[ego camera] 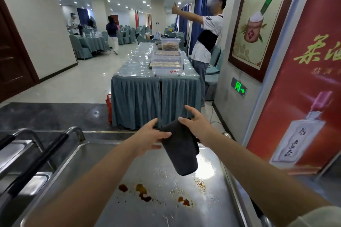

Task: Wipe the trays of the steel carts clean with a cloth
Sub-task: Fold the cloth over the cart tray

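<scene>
One dark grey cloth (180, 145), soft and napped, hangs folded into a long rounded flap at the centre of the frame, held up between two bare hands. The left hand (150, 137) grips the cloth's upper left edge, thumb across the front and fingers curled behind. The right hand (196, 125) holds the upper right corner, thumb laid along the top edge; its other fingers spread loosely behind, and how tightly they close cannot be told.

Below the cloth, across the lower centre of the frame, lies one steel tray (184, 208), flat and shiny with a raised rolled rim. About four larger brown sauce stains (144, 192) mark it, glossy and irregular, with fine specks and beads of water scattered around them. The cloth hangs above the tray's far half, apart from the stains.

At lower left stands a second steel cart (22, 155) with two curved tubular handles, each sleeved in black grip.

In the upper centre, a long table (155, 96) wears a pleated grey-blue skirt and a clear plastic cover, bearing clear plastic boxes. One person (208, 42) in a white shirt stands to its right. Two posters fill the right wall.
</scene>
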Demonstrator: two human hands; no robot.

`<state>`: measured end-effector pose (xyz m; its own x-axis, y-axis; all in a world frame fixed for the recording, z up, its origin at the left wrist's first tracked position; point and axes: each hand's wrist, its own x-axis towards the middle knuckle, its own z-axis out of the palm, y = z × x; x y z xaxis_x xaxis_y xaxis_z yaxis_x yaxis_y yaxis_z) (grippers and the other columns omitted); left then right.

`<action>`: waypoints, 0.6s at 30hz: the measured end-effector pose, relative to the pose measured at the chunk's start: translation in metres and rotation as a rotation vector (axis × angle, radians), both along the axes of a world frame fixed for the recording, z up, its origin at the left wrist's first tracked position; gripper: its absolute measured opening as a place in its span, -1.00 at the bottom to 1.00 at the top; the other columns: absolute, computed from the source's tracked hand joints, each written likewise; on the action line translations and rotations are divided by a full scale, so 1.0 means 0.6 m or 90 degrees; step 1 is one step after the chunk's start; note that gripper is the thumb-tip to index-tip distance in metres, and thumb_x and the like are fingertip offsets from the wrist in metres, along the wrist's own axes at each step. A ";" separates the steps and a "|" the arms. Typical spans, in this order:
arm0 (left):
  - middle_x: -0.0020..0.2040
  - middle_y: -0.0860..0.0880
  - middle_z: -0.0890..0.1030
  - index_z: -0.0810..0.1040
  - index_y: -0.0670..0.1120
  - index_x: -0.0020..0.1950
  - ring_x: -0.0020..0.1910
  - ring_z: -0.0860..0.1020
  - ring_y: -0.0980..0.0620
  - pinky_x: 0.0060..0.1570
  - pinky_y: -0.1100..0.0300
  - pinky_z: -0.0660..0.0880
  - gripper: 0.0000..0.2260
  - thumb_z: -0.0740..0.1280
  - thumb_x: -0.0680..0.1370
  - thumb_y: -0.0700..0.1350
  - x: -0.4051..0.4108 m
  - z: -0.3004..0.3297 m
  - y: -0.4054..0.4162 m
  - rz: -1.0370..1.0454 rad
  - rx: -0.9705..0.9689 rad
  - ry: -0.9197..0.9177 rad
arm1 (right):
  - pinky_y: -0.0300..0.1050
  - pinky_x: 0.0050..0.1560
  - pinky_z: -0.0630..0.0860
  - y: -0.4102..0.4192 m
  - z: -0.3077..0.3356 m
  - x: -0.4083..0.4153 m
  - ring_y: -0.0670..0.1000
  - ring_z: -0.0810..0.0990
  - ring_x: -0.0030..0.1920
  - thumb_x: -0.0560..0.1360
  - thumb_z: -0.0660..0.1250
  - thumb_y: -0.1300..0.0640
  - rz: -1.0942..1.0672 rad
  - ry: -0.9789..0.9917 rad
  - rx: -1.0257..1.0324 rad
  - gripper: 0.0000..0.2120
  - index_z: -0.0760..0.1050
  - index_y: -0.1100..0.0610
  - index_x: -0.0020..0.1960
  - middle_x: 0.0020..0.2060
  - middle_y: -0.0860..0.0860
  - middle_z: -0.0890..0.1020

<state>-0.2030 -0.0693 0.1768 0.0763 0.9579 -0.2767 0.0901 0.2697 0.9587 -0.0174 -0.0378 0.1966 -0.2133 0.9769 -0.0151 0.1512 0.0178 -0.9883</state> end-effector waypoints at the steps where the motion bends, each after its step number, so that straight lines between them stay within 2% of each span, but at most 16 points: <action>1: 0.21 -0.11 0.54 0.05 0.03 0.57 0.06 0.61 -0.06 -0.10 0.05 0.61 -0.16 0.49 0.45 -0.21 0.007 -0.003 0.000 0.028 0.008 -0.009 | -0.20 -0.04 0.61 -0.003 -0.002 0.004 -0.03 0.60 0.05 0.48 0.43 0.13 0.026 -0.041 0.005 -0.43 0.33 -0.06 0.43 0.17 0.03 0.55; 3: 0.12 -0.10 0.55 0.15 -0.03 0.55 0.02 0.61 -0.05 -0.15 0.08 0.61 -0.27 0.46 0.48 -0.23 0.015 -0.009 0.003 0.061 0.036 0.001 | -0.20 0.03 0.56 -0.007 -0.010 0.012 -0.06 0.55 0.08 0.39 0.52 0.14 0.110 -0.154 0.007 -0.35 0.36 -0.05 0.41 0.19 0.00 0.53; 6: 0.12 -0.05 0.56 0.34 -0.08 0.47 0.09 0.57 -0.02 0.03 0.06 0.59 -0.37 0.48 0.44 -0.27 0.017 -0.012 0.001 0.006 0.076 0.088 | -0.07 0.15 0.53 -0.013 -0.023 0.013 0.02 0.49 0.17 0.30 0.56 0.20 0.180 -0.388 0.044 -0.21 0.30 0.00 0.45 0.23 0.00 0.50; 8: 0.19 -0.01 0.53 0.37 -0.07 0.46 0.14 0.51 0.04 0.07 0.14 0.53 -0.31 0.51 0.37 -0.31 0.017 -0.013 -0.001 -0.057 0.100 0.213 | -0.01 0.10 0.54 -0.013 -0.032 0.012 0.05 0.51 0.13 0.32 0.53 0.18 0.181 -0.511 0.125 -0.30 0.36 0.01 0.40 0.16 0.00 0.53; 11: 0.29 -0.02 0.48 0.35 -0.06 0.46 0.19 0.44 0.05 0.09 0.20 0.40 -0.26 0.52 0.34 -0.30 0.023 -0.015 -0.004 -0.110 0.167 0.415 | -0.09 -0.04 0.52 -0.012 -0.039 0.015 0.03 0.55 0.01 0.38 0.47 0.16 0.168 -0.493 0.144 -0.56 0.50 -0.01 0.23 0.00 -0.02 0.59; 13: 0.27 -0.02 0.51 0.40 -0.05 0.42 0.23 0.46 0.00 0.14 0.17 0.40 -0.35 0.51 0.35 -0.24 0.026 -0.016 -0.006 -0.117 0.228 0.521 | -0.13 -0.13 0.52 -0.010 -0.043 0.019 -0.01 0.55 -0.08 0.39 0.45 0.12 0.159 -0.490 0.141 -0.73 0.55 -0.03 0.07 -0.11 -0.05 0.60; 15: 0.19 -0.02 0.55 0.48 -0.03 0.32 0.17 0.50 -0.02 0.10 0.17 0.42 -0.48 0.50 0.38 -0.21 0.026 -0.018 -0.005 -0.119 0.263 0.577 | -0.20 -0.31 0.41 -0.011 -0.046 0.023 -0.05 0.52 -0.22 0.38 0.44 0.06 0.146 -0.530 0.174 -0.90 0.53 -0.06 -0.16 -0.27 -0.09 0.55; 16: 0.16 -0.03 0.54 0.51 -0.01 0.26 0.13 0.51 -0.03 0.06 0.18 0.42 -0.54 0.49 0.39 -0.19 0.024 -0.020 -0.004 -0.122 0.271 0.593 | -0.21 -0.35 0.35 -0.011 -0.048 0.024 -0.05 0.50 -0.27 0.37 0.44 0.04 0.140 -0.536 0.189 -0.88 0.49 -0.07 -0.24 -0.30 -0.09 0.51; 18: 0.09 -0.05 0.45 0.53 0.03 0.19 0.04 0.49 -0.04 0.04 0.19 0.40 -0.65 0.48 0.43 -0.12 0.018 -0.024 -0.003 -0.125 0.266 0.614 | -0.20 -0.36 0.34 -0.012 -0.057 0.028 -0.02 0.51 -0.26 0.36 0.44 0.00 0.130 -0.514 0.203 -0.87 0.51 -0.03 -0.27 -0.27 -0.04 0.50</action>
<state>-0.1925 -0.0709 0.1626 0.1634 0.9855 0.0451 0.8655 -0.1651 0.4729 -0.0005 -0.0447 0.1623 -0.4250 0.9047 0.0299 0.7635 0.3760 -0.5250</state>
